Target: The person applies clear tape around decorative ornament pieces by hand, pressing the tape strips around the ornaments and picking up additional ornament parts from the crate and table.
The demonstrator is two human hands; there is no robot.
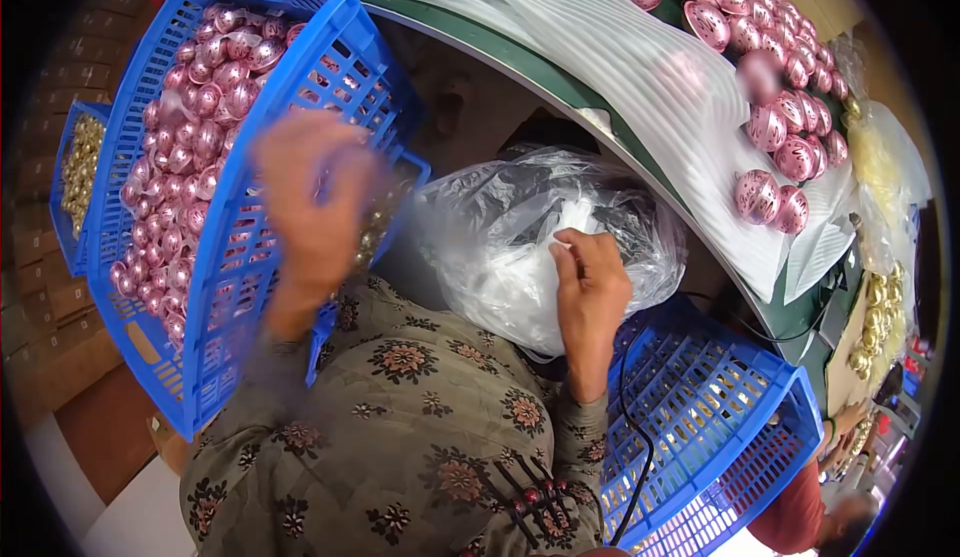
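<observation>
My right hand (pixel 592 292) is over a large clear plastic bag (pixel 475 257) in front of my lap. Its thumb and forefinger are pinched together at the edge of some thin white plastic (pixel 580 219) bunched inside the bag. My left hand (pixel 315 197) is raised beside the wall of a blue crate (pixel 225 287) and smeared by motion; whether it holds anything does not show. Many shiny pink ball ornaments (pixel 190 167) fill that crate, some apparently in clear wrapping.
A green table (pixel 640 137) curves along the right, covered with white foam sheet (pixel 560 17) and pink ornaments (pixel 765 197). Blue crates (pixel 700 397) stand at my right. Gold ornaments (pixel 82 172) fill a crate at far left. A black cable (pixel 640 457) hangs down. Another person's red sleeve (pixel 790 517) shows lower right.
</observation>
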